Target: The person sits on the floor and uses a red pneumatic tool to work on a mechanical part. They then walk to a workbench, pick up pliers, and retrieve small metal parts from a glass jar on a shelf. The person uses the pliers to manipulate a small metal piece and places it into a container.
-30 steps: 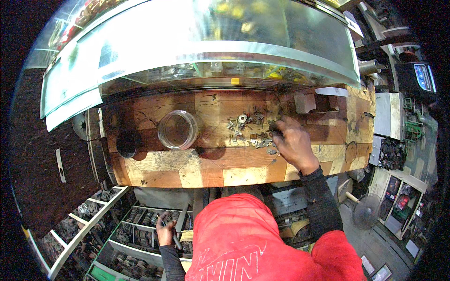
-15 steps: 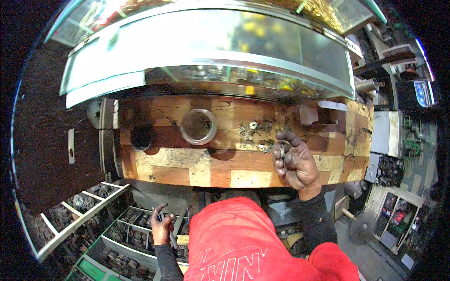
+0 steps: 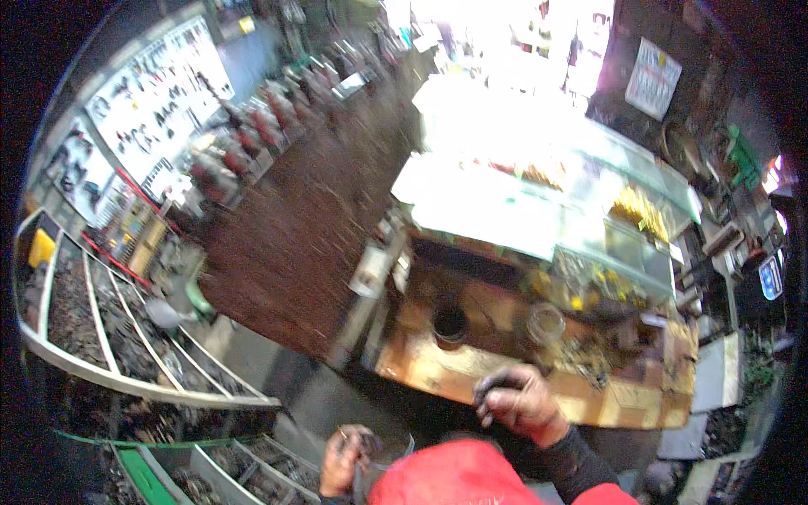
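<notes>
My right hand (image 3: 520, 402) is raised over the near edge of the wooden bench (image 3: 438, 365). Its blackened fingers curl together, and blur hides whatever small thing they hold. Low down, beside the divided trays, my left hand (image 3: 343, 456) is closed too; something dark and thin seems to show at its fingers, too smeared to name. Beyond the right hand stand a round black container (image 3: 450, 321) and a clear round tub (image 3: 546, 323). Small metal parts (image 3: 587, 358) lie scattered right of the tub.
A glass display case (image 3: 619, 210) stands along the bench's far side. Divided bins of dark parts (image 3: 109, 320) fill the left, with a green-edged tray (image 3: 147, 473) below. Brown floor (image 3: 286, 227) lies between the bench and a row of reddish items (image 3: 252, 135) at the wall.
My view has swung left, bringing the floor, wall and left bins into sight; the bench now sits further right. Both hands appear lower in the picture, the right one near the bench's edge.
</notes>
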